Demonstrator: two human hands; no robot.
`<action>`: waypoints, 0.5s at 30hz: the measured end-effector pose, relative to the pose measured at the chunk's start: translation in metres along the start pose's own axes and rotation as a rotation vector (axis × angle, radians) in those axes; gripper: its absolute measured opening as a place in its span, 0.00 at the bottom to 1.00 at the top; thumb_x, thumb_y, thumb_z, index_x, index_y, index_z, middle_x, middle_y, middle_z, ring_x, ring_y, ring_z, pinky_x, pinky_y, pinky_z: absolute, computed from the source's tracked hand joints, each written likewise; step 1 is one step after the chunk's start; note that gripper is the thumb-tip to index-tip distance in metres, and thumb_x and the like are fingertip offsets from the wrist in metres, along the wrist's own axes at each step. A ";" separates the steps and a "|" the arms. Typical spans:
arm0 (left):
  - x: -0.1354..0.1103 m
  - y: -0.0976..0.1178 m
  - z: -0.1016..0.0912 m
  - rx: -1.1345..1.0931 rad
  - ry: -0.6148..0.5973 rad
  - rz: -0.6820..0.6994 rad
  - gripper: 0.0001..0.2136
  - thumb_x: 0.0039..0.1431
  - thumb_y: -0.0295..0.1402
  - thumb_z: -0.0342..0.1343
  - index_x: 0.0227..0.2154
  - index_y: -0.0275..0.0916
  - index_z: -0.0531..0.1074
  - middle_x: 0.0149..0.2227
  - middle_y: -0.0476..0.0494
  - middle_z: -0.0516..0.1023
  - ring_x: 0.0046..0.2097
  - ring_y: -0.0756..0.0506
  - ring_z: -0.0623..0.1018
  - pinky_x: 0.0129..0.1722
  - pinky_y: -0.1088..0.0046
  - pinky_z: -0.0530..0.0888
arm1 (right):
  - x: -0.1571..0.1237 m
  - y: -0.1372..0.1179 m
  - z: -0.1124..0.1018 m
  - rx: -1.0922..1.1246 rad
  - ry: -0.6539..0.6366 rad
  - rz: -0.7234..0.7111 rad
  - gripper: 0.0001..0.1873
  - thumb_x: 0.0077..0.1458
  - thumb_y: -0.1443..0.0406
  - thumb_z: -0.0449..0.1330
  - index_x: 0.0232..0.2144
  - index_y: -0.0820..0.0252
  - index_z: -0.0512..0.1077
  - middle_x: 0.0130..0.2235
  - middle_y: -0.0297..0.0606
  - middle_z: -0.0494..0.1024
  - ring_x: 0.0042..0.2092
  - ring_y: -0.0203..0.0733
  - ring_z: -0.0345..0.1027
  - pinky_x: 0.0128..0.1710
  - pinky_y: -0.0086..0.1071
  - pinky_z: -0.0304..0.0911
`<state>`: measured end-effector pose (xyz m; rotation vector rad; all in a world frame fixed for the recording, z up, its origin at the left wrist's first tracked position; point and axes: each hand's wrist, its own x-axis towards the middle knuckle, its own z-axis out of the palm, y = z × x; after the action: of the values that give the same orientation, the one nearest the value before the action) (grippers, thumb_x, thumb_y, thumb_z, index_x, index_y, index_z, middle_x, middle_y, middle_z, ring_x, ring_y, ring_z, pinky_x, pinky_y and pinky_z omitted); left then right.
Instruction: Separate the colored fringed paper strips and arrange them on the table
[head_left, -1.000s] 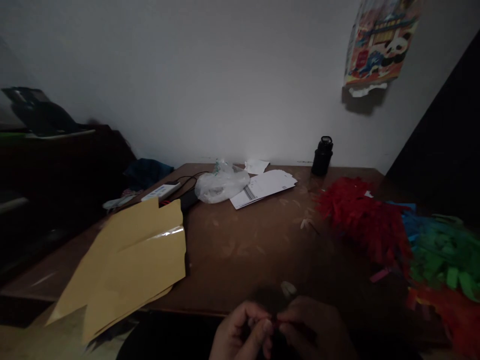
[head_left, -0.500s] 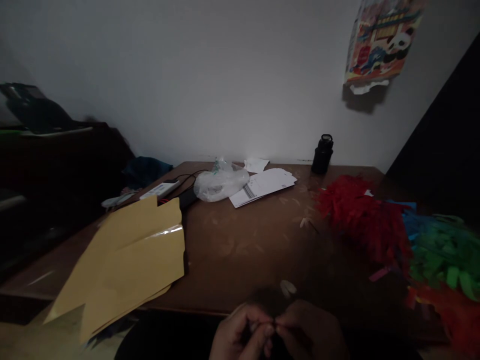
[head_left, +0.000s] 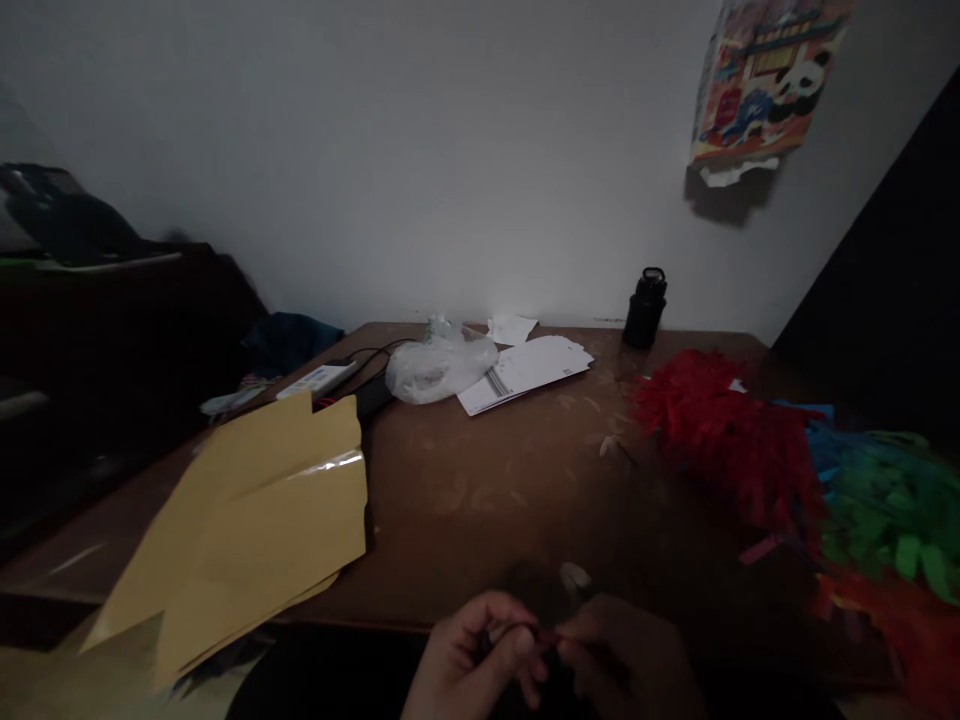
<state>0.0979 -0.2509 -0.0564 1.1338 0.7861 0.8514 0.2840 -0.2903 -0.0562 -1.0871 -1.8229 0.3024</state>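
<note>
At the table's near edge, my left hand [head_left: 480, 655] is closed in a pinch, thumb against the forefinger. Facing it, my right hand [head_left: 630, 650] is also pinched, its fingertips a short way from the left ones. A small, thin, dark reddish bit seems to lie between the two pinches, too dim and small to name. Just beyond the fingers, a small pale leaf-shaped piece [head_left: 574, 576] rests on the brown table [head_left: 465, 520].
Yellow cardboard sheets [head_left: 277, 530] overhang the table's left front. Farther back are a clear plastic bag [head_left: 442, 365], white printed cards [head_left: 532, 372] and a black bottle [head_left: 645, 310]. Red fringed paper [head_left: 727, 430] and green fringed paper [head_left: 892, 510] lie at right.
My left hand has shifted slightly left and up, and its fingertips have parted a little from those of my right hand. The things on the table stay put.
</note>
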 end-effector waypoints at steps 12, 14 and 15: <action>0.002 0.031 -0.003 0.943 -0.085 0.737 0.08 0.57 0.21 0.51 0.32 0.40 0.71 0.28 0.47 0.78 0.28 0.50 0.77 0.29 0.79 0.74 | 0.012 -0.005 0.001 -0.087 0.038 -0.150 0.09 0.65 0.61 0.52 0.42 0.59 0.69 0.33 0.35 0.80 0.33 0.33 0.76 0.35 0.21 0.69; -0.001 0.034 -0.001 1.017 -0.109 0.795 0.09 0.57 0.20 0.49 0.34 0.40 0.70 0.29 0.46 0.78 0.29 0.49 0.78 0.30 0.78 0.75 | 0.015 -0.010 0.003 -0.144 0.086 -0.205 0.11 0.67 0.63 0.48 0.40 0.60 0.70 0.30 0.35 0.80 0.30 0.34 0.75 0.32 0.22 0.69; -0.002 0.035 -0.001 1.051 -0.111 0.815 0.10 0.57 0.19 0.49 0.35 0.40 0.70 0.30 0.45 0.79 0.30 0.48 0.78 0.31 0.78 0.75 | 0.017 -0.012 0.005 -0.171 0.114 -0.220 0.12 0.67 0.64 0.47 0.37 0.59 0.70 0.28 0.34 0.79 0.28 0.34 0.75 0.30 0.23 0.69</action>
<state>0.0900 -0.2450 -0.0224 2.5206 0.6661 1.0296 0.2710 -0.2828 -0.0418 -0.9859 -1.8706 -0.0452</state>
